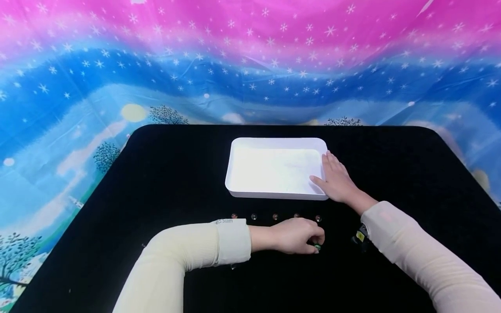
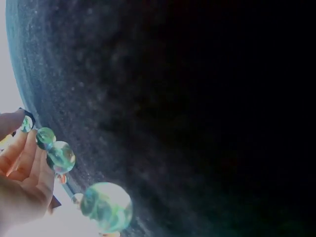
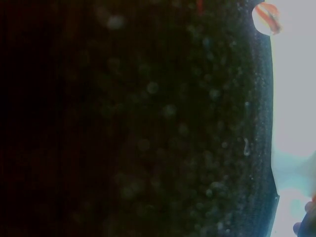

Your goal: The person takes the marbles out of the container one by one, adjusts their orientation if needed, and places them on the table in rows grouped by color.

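My left hand (image 1: 297, 234) is low over the black table, its thumb and index finger pinching a green marble (image 1: 317, 247). The left wrist view shows that marble (image 2: 26, 123) between thumb and fingertips. Beside the fingers in that view lie more green marbles (image 2: 60, 157), the largest one (image 2: 106, 207) nearest the camera. Straight fingers of my right hand (image 1: 338, 180) rest along the right wall of a white tray (image 1: 279, 195), with the thumb over its inner side. Only a sliver of that hand shows at the right wrist view's lower right corner.
A row of several marbles (image 1: 275, 217) lies between the tray and my left forearm. One orange-swirled marble (image 3: 266, 19) shows in the right wrist view. A black object with a yellow patch (image 1: 360, 236) sits by my right cuff. Behind the table (image 1: 176, 174) hangs a snowflake-patterned cloth (image 1: 250, 56).
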Motion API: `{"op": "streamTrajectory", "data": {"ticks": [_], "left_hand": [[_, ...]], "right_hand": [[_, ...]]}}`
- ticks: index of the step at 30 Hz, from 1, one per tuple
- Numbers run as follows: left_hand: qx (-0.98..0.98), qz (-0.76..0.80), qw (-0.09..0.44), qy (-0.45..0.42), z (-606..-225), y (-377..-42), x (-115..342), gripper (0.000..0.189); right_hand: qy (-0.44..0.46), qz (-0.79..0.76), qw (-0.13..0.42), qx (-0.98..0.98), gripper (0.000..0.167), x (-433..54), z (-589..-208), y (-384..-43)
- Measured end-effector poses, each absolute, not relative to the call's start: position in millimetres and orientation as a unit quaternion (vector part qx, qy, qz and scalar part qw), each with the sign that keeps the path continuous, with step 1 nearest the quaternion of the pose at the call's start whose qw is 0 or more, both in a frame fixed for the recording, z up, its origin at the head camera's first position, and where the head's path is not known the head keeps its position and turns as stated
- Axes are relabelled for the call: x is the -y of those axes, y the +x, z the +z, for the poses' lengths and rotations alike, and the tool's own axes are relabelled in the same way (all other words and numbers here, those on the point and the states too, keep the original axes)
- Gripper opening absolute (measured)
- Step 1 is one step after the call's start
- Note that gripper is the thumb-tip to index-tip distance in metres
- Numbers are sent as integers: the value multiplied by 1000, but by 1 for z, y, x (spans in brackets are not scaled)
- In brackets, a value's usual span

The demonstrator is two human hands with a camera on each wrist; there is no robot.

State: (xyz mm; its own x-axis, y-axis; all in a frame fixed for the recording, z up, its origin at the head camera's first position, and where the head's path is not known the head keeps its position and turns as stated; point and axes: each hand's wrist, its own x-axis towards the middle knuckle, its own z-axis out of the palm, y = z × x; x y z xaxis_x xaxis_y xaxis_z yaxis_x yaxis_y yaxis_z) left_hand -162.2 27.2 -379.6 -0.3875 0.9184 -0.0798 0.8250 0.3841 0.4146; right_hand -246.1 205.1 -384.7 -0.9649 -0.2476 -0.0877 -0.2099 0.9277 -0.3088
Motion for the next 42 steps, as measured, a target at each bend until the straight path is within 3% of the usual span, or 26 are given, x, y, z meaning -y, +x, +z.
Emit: {"op": "streamTrajectory", "data": {"ticks": [14,22,35,42], "left_hand": [[-835,89,109,532,-382,-160,-36,12],[-836,109,123,523,-375,-166,-32,22],[-862,216,86,450,-351,-200,18,27],[-892,241,34,382,-338,-221,49,28]], "right_hand": [[-122,-158,62,-978,83,-208,-384,-245],[-122,-177,60,-975,82,-208,-385,-245],[-120,-282,64,-950,81,-212,-382,-247],[-105,-290,77,-948,76,-219,-370,-248]]}}
